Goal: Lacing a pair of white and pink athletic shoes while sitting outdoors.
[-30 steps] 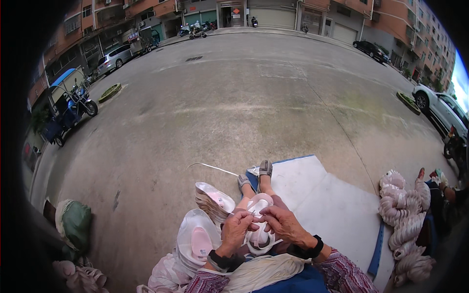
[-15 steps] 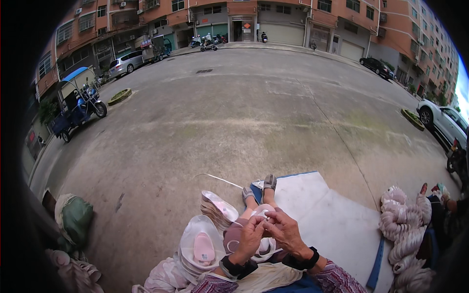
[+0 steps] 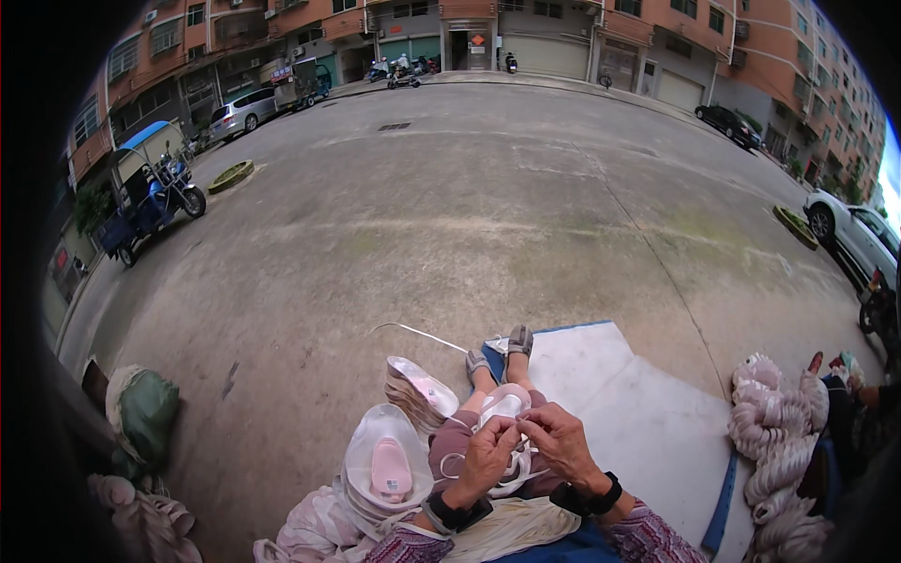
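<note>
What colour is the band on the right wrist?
Black; the wristband shows clearly in the head view, just behind the right hand.

The hands hide most of the white piece; the pile of white pieces is cut off.

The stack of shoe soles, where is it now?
In the head view, the stack of shoe soles stands on the concrete ground, just left of the person's legs.
</note>
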Action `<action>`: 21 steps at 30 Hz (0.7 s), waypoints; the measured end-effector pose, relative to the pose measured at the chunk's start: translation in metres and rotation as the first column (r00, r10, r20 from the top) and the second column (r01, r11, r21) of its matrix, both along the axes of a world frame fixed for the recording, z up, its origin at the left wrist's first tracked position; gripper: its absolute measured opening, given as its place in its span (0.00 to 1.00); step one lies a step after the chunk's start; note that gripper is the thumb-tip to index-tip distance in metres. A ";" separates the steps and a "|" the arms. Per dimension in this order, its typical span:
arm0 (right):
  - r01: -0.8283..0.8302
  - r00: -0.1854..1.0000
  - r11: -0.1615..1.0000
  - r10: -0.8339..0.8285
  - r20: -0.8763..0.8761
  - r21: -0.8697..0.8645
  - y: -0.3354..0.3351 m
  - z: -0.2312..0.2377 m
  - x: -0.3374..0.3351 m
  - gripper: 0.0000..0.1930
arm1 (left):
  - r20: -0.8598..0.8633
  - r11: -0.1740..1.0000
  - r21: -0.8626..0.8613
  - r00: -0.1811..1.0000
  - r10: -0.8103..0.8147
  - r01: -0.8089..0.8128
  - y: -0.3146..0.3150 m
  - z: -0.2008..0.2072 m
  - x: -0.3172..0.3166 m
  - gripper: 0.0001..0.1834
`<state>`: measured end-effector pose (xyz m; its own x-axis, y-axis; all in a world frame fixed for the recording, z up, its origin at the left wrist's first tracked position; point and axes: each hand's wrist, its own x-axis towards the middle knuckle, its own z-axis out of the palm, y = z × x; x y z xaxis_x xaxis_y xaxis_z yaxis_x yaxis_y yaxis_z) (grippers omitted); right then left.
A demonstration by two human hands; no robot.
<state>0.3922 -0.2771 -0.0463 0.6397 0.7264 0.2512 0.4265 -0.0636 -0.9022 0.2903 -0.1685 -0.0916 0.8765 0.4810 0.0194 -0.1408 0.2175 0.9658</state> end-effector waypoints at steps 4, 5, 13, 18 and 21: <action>0.033 0.991 0.999 -0.028 0.134 -0.034 0.004 0.002 -0.001 0.06 | 0.020 0.999 0.050 1.000 -0.015 0.014 0.001 0.001 0.000 0.11; 0.032 0.991 0.999 -0.027 0.132 -0.036 0.004 0.001 0.000 0.06 | 0.019 0.999 0.048 1.000 -0.014 0.013 0.001 0.003 -0.001 0.11; -0.030 0.879 0.926 0.204 -0.431 0.376 -0.010 0.085 0.002 0.12 | -0.061 0.942 0.313 0.992 -0.108 0.122 -0.009 0.017 -0.026 0.11; 0.061 0.887 0.704 0.286 -0.362 0.707 -0.054 0.166 0.012 0.11 | 0.110 0.929 0.332 0.985 0.133 -0.163 -0.001 -0.009 -0.034 0.07; -0.080 0.839 0.385 0.525 -0.147 0.920 -0.099 0.203 0.017 0.17 | -0.207 0.994 0.041 0.972 0.109 -0.102 0.011 -0.025 -0.041 0.11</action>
